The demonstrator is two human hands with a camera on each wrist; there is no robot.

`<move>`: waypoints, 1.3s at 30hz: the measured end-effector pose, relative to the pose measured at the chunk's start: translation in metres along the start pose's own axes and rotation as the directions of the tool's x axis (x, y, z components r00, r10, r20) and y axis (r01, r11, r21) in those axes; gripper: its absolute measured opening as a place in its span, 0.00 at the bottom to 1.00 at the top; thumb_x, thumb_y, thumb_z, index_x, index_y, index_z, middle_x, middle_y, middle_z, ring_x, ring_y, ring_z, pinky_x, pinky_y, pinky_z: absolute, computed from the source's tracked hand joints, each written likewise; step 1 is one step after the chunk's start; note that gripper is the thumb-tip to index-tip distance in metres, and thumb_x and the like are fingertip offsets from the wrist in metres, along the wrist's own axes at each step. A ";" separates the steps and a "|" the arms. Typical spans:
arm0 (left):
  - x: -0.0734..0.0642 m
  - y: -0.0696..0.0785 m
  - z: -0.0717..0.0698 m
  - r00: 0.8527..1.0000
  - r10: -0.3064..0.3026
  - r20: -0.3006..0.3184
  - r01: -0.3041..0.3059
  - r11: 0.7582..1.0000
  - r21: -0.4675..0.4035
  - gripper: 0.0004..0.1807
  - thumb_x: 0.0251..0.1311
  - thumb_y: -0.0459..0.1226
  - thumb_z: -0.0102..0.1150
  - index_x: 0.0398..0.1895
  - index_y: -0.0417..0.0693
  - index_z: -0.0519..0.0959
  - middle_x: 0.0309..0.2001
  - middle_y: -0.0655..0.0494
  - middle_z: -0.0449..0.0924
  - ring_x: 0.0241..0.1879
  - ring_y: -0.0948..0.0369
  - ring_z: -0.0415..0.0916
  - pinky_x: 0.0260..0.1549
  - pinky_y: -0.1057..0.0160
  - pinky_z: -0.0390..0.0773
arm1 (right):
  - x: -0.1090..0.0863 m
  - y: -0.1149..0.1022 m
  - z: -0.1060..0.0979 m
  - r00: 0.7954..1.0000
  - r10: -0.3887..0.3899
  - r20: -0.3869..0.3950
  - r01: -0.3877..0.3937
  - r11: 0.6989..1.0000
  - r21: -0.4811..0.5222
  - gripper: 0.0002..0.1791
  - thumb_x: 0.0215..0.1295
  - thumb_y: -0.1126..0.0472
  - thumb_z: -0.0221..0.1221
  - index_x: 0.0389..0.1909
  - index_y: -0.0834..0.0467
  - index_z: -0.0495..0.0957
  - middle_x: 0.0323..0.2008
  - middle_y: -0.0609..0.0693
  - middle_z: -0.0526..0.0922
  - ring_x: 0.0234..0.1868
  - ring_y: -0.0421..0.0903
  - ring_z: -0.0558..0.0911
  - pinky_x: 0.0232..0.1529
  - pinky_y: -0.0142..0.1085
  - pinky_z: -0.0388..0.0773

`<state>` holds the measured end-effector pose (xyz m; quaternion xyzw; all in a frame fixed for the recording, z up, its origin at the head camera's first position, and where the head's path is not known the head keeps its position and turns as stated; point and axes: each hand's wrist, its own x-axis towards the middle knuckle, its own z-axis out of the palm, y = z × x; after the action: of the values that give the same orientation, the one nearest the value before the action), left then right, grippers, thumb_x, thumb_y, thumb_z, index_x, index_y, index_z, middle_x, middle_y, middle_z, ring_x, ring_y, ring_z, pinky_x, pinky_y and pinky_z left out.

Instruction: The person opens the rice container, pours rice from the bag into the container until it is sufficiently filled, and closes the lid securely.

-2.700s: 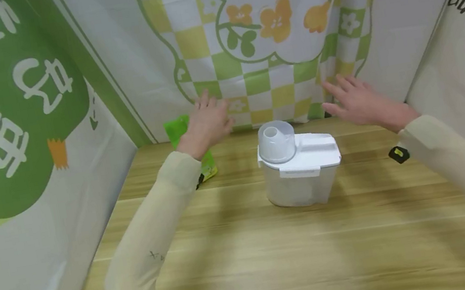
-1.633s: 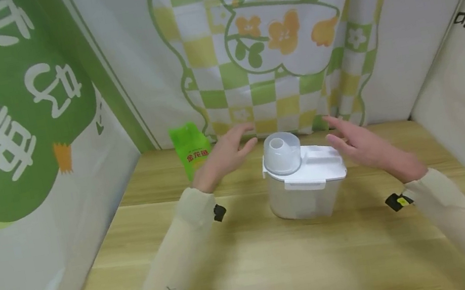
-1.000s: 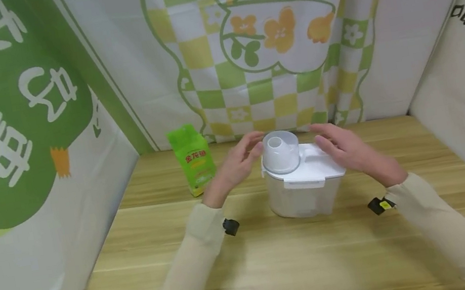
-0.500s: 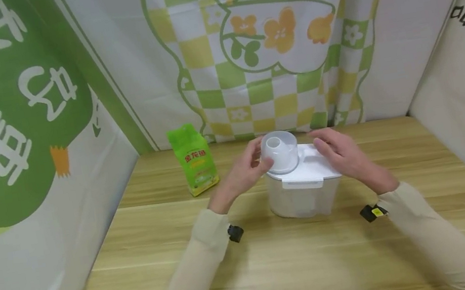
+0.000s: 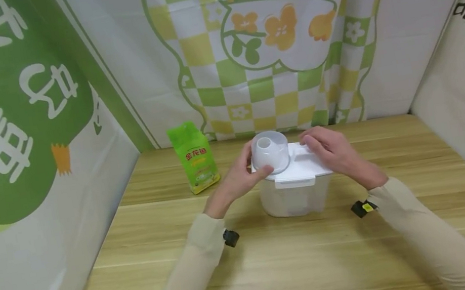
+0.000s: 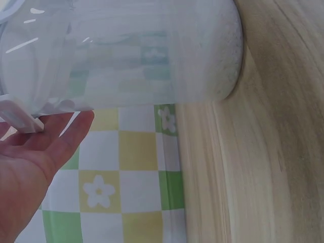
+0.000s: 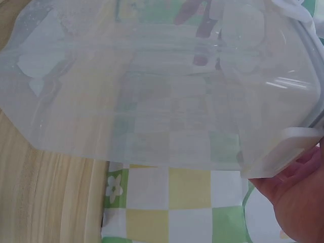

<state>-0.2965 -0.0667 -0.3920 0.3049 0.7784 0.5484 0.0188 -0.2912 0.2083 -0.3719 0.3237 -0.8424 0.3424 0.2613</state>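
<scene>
A clear plastic storage container with a white lid stands upright on the table. A transparent measuring cup sits upside down on the lid's left part. My left hand grips the left end at lid height, its thumb across the cup's front and its fingers behind. My right hand holds the lid's right end, thumb on top. In the left wrist view, left fingers lie beside a white clip; a pale grainy patch shows at the container's base. In the right wrist view, right fingers curl beneath another clip.
A green printed bag stands left of the container, close to my left wrist. Behind the wooden table hangs a checked cloth. Fabric walls border the table on both sides.
From above the back of the table, both hands have come down onto the container and taken hold of its two ends. In the last half second the container has shifted slightly left.
</scene>
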 end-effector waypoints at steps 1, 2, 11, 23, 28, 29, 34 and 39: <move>0.000 0.000 0.000 1.000 0.000 -0.004 0.000 1.000 0.002 0.41 0.62 0.41 0.65 0.74 0.52 0.55 0.64 0.46 0.69 0.60 0.48 0.73 0.48 0.58 0.82 | 0.001 0.000 0.000 1.000 -0.004 -0.004 0.004 1.000 -0.010 0.10 0.71 0.65 0.52 0.38 0.61 0.83 0.44 0.57 0.86 0.48 0.54 0.83 0.50 0.41 0.77; -0.001 0.000 0.000 1.000 -0.003 -0.007 0.003 1.000 0.004 0.41 0.62 0.41 0.65 0.74 0.52 0.55 0.64 0.46 0.69 0.61 0.48 0.73 0.49 0.57 0.82 | 0.001 0.000 0.000 1.000 -0.008 -0.009 0.008 1.000 -0.012 0.10 0.71 0.65 0.53 0.37 0.61 0.83 0.44 0.57 0.86 0.48 0.55 0.83 0.50 0.42 0.77; -0.007 -0.001 -0.001 1.000 -0.020 -0.022 0.021 0.999 0.047 0.41 0.62 0.46 0.65 0.75 0.57 0.55 0.67 0.50 0.68 0.65 0.49 0.71 0.55 0.54 0.80 | -0.013 -0.003 -0.004 0.995 -0.087 -0.054 0.085 0.996 -0.035 0.07 0.65 0.69 0.57 0.40 0.65 0.81 0.47 0.62 0.83 0.52 0.58 0.80 0.57 0.41 0.75; -0.011 -0.003 -0.002 0.998 -0.058 -0.023 0.060 0.997 0.052 0.42 0.62 0.51 0.64 0.75 0.57 0.55 0.67 0.48 0.68 0.60 0.50 0.75 0.55 0.57 0.80 | -0.034 -0.010 -0.007 0.996 -0.091 0.022 0.093 0.990 -0.109 0.17 0.63 0.65 0.59 0.52 0.67 0.76 0.56 0.65 0.77 0.59 0.61 0.74 0.57 0.56 0.73; -0.014 -0.004 -0.003 0.997 -0.070 -0.020 0.071 0.996 0.062 0.41 0.62 0.54 0.62 0.75 0.59 0.55 0.68 0.45 0.68 0.60 0.49 0.74 0.55 0.55 0.79 | -0.042 -0.015 -0.005 0.984 -0.177 -0.009 0.173 0.973 -0.151 0.21 0.71 0.54 0.54 0.55 0.67 0.74 0.57 0.68 0.74 0.57 0.64 0.73 0.53 0.59 0.74; -0.014 -0.004 -0.003 0.997 -0.069 -0.021 0.070 0.995 0.068 0.41 0.62 0.55 0.62 0.75 0.59 0.55 0.68 0.45 0.68 0.60 0.49 0.74 0.55 0.55 0.79 | -0.042 -0.016 -0.004 0.981 -0.193 -0.016 0.188 0.969 -0.158 0.23 0.73 0.51 0.52 0.55 0.67 0.74 0.57 0.69 0.74 0.56 0.65 0.73 0.53 0.59 0.74; -0.015 -0.007 -0.004 0.998 -0.065 -0.025 0.067 0.994 0.091 0.41 0.62 0.58 0.60 0.75 0.61 0.55 0.67 0.45 0.69 0.60 0.51 0.75 0.55 0.56 0.79 | -0.047 -0.018 -0.003 0.975 -0.219 -0.030 0.213 0.965 -0.152 0.32 0.74 0.40 0.45 0.55 0.66 0.74 0.58 0.69 0.74 0.57 0.65 0.73 0.56 0.51 0.75; -0.015 -0.009 -0.004 0.997 -0.069 -0.025 0.071 0.994 0.081 0.40 0.62 0.56 0.60 0.74 0.62 0.56 0.67 0.45 0.69 0.61 0.50 0.75 0.56 0.56 0.79 | -0.054 -0.015 -0.004 0.980 -0.198 -0.003 0.197 0.975 -0.102 0.31 0.71 0.41 0.52 0.57 0.64 0.73 0.64 0.68 0.69 0.62 0.65 0.71 0.69 0.33 0.64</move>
<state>-0.2897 -0.0799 -0.4030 0.2720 0.8107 0.5182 0.0171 -0.2444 0.2228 -0.3996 0.3897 -0.8207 0.2737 0.3158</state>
